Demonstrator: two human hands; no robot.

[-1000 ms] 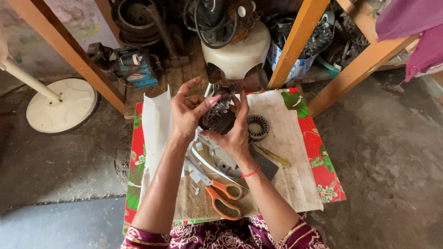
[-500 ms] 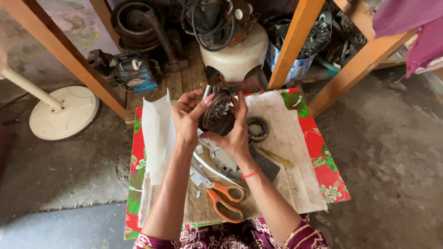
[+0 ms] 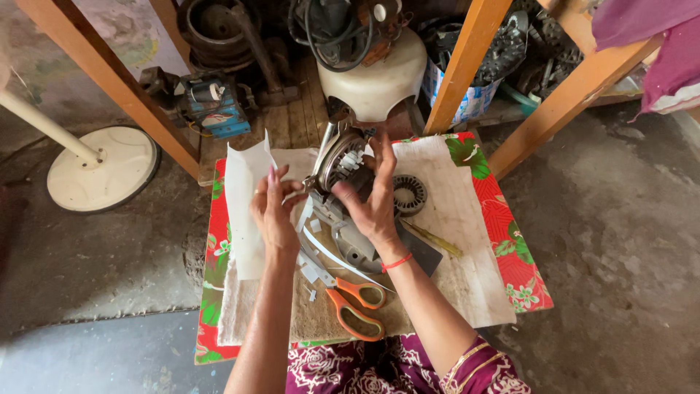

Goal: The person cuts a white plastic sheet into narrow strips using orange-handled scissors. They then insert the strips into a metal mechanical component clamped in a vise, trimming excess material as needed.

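Underneath it all, a grey concrete floor (image 3: 620, 241), stained and dusty. On that, a low board spread with a red floral cloth (image 3: 510, 248), topped by pale paper sheets (image 3: 452, 219) and a brownish mat at the near edge. Crossing the upper frame, slanted wooden frame legs (image 3: 467, 66); beyond them a cream plastic housing (image 3: 372, 76) with black cable coiled on top, and a blue-labelled motor block (image 3: 211, 106) to its left. Far left, a round white fan base (image 3: 102, 168) with its pole. Held above the middle of the board, a round metal motor stator (image 3: 339, 160) with dark windings (tilted, its open face turned toward the right hand). Right hand (image 3: 372, 204) spread against that face, fingers extended and loosely curled over the rim, thumb reaching in, an orange band at the wrist. Left hand (image 3: 273, 215) at the stator's left edge, fingers half closed, touching the part and the white paper standing beside it; exactly how firm the pinch is, impossible to tell. Below the hands, a grey metal end cover (image 3: 357, 252) flat on the board. Near the front edge, orange-handled scissors (image 3: 350, 303), blades pointing up-left. Right of the hands, a small ring-shaped stator core (image 3: 408, 193). Smallest of all, a thin yellowish strip (image 3: 434, 239) just beside the right forearm.
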